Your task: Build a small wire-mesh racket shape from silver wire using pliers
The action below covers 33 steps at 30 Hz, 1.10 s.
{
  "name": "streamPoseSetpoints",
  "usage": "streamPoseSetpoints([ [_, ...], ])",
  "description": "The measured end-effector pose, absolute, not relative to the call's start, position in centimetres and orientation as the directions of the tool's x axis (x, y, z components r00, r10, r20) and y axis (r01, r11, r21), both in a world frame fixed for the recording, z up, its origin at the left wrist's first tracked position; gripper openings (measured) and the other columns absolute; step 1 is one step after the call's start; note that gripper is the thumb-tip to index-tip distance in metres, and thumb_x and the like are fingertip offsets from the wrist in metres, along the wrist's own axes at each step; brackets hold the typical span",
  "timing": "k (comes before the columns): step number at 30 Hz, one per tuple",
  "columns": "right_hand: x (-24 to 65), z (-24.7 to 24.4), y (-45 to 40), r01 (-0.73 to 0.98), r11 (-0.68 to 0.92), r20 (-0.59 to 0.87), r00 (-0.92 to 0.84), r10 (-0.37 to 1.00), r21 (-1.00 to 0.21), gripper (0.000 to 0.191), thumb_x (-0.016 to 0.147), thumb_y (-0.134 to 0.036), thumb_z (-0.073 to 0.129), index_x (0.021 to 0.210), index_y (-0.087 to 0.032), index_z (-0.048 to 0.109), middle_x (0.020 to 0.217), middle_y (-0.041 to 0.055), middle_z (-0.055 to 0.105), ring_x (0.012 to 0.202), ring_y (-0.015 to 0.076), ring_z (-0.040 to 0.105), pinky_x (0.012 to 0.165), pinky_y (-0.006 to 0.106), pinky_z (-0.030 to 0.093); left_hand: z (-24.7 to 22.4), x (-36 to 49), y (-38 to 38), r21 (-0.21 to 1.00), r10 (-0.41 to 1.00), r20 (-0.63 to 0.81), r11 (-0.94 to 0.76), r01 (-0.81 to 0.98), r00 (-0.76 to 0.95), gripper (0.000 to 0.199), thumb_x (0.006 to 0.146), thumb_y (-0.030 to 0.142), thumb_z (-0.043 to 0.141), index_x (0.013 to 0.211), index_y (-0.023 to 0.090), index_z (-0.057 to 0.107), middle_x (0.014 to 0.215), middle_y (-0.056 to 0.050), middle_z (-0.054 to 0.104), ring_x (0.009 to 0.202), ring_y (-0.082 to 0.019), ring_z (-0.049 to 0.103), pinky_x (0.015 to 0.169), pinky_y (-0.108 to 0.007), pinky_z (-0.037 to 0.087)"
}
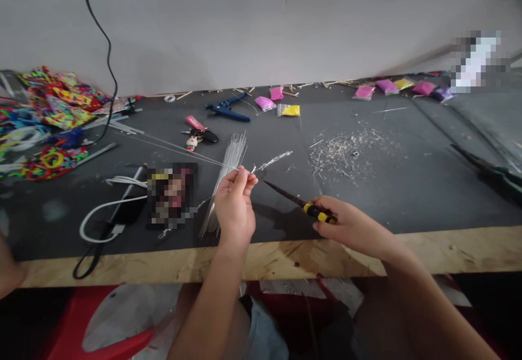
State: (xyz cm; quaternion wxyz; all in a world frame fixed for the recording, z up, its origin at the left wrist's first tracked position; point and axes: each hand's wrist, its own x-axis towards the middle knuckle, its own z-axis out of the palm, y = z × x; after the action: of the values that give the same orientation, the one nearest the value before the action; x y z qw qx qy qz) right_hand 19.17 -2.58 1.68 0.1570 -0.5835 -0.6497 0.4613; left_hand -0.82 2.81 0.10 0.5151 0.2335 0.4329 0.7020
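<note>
My left hand [234,202] pinches a thin silver wire [179,150] that runs off to the left, with a twisted, glittery wire end [272,160] sticking out to the right of my fingertips. My right hand [350,227] grips long-nosed pliers [299,202] by their yellow-and-black handle. The dark jaws point up-left toward the twisted end, a little short of it. A bundle of straight silver wires [226,178] lies on the dark table mat [367,197] under and behind my left hand.
Wire clippings [348,150] litter the mat at centre right. Blue pliers [226,109], a key bunch [199,131] and small pink and yellow bags [277,101] lie farther back. Colourful craft material [53,115] piles at the left, and a white cable [101,213] runs near the wooden front edge [285,259].
</note>
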Motion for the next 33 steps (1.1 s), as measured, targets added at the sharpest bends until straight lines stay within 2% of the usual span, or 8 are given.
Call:
streamPoseSetpoints([
  [4,20.5,0.5,-2.1,0.724,-0.016,-0.277,-0.243,0.929,-0.690,0.008,0.071,-0.024,0.056,0.078,-0.021,0.055,0.079,0.0020,0.058,0.071,0.0182,0.051,0.062,0.030,0.037,0.2,-1.0,2.9,0.847,0.936,-0.100,-0.098,-0.522,-0.338,0.014,0.068,0.022,0.071,0.076,0.014,0.064,0.074,0.001,0.061,0.068,-0.007,0.059,0.073,-0.023,0.049],
  [8,21.1,-0.6,-1.6,0.699,0.023,-0.206,-0.242,0.948,-0.715,0.015,0.069,-0.029,0.062,0.082,-0.021,0.058,0.101,0.0059,0.059,0.095,0.0243,0.051,0.082,0.038,0.039,0.5,-0.6,2.5,0.838,0.951,-0.117,-0.059,-0.542,-0.285,0.011,0.067,0.020,0.071,0.075,0.015,0.065,0.074,0.002,0.062,0.067,-0.006,0.059,0.071,-0.023,0.049],
  [11,21.1,-0.7,-1.4,0.485,-0.046,-0.092,-0.070,0.993,-0.873,0.040,0.072,-0.034,0.064,0.110,-0.027,0.052,0.109,0.0057,0.056,0.100,0.0227,0.051,0.086,0.040,0.041,0.7,-0.1,1.9,0.832,0.968,-0.144,0.007,-0.555,-0.204,0.010,0.068,0.018,0.071,0.076,0.015,0.066,0.074,0.001,0.063,0.065,-0.006,0.060,0.067,-0.021,0.050],
  [15,20.6,0.2,-1.2,0.074,-0.040,-0.037,0.045,0.998,-0.996,0.074,0.071,-0.031,0.069,0.132,-0.036,0.028,0.089,-0.0012,0.057,0.077,0.0140,0.056,0.070,0.031,0.048,0.8,0.6,1.1,0.826,0.981,-0.183,0.118,-0.551,-0.064,0.010,0.070,0.018,0.070,0.079,0.015,0.066,0.071,0.001,0.063,0.065,-0.007,0.061,0.063,-0.019,0.051],
  [17,20.3,0.7,-1.3,0.036,-0.040,-0.039,0.032,0.999,-0.999,0.066,0.071,-0.029,0.070,0.128,-0.035,0.039,0.078,-0.0031,0.058,0.071,0.0121,0.056,0.066,0.027,0.048,1.0,0.8,0.8,0.820,0.977,-0.211,0.168,-0.547,-0.017,0.011,0.070,0.018,0.070,0.080,0.015,0.067,0.071,0.001,0.063,0.064,-0.007,0.061,0.061,-0.018,0.051],
  [20,19.9,1.1,-1.4,0.080,-0.075,-0.072,0.041,0.997,-0.994,0.033,0.073,-0.032,0.068,0.105,-0.026,0.061,0.070,-0.0019,0.062,0.064,0.0106,0.057,0.061,0.024,0.048,1.2,0.9,0.7,0.808,0.970,-0.241,0.213,-0.549,0.023,0.011,0.069,0.017,0.070,0.079,0.014,0.067,0.071,0.001,0.063,0.063,-0.007,0.062,0.060,-0.018,0.051],
  [22,19.8,1.1,-1.5,0.111,-0.087,-0.078,0.080,0.994,-0.990,0.021,0.073,-0.034,0.068,0.091,-0.023,0.066,0.066,-0.0011,0.064,0.061,0.0100,0.057,0.059,0.023,0.048,1.3,1.0,0.6,0.802,0.970,-0.242,0.218,-0.556,0.031,0.011,0.069,0.017,0.070,0.079,0.015,0.067,0.071,0.001,0.064,0.063,-0.007,0.062,0.061,-0.017,0.051],
  [33,18.8,0.6,-1.8,0.059,-0.111,-0.103,0.129,0.986,-0.992,0.020,0.071,-0.034,0.070,0.087,-0.023,0.068,0.068,-0.0011,0.068,0.062,0.0093,0.060,0.060,0.021,0.049,1.1,1.3,0.6,0.796,0.971,-0.236,0.209,-0.568,0.027,0.011,0.070,0.016,0.069,0.080,0.014,0.065,0.072,0.000,0.063,0.064,-0.008,0.062,0.063,-0.018,0.052],
])
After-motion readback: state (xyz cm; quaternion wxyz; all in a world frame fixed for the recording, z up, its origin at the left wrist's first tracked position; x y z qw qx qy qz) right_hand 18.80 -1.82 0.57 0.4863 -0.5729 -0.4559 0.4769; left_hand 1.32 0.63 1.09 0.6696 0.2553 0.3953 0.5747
